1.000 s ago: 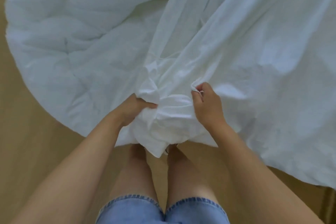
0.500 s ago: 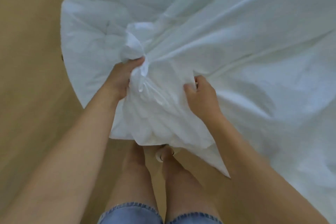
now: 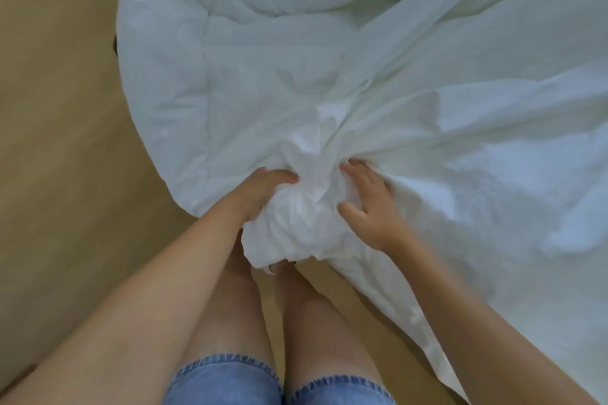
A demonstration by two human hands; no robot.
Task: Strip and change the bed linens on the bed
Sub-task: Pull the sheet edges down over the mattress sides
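One bunched sheet sits between clutching left fingers and spread right fingers.

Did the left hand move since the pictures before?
Yes. Judged against the person's legs, the left hand, gripping the bunched sheet, has come down and back toward them since half a second ago.
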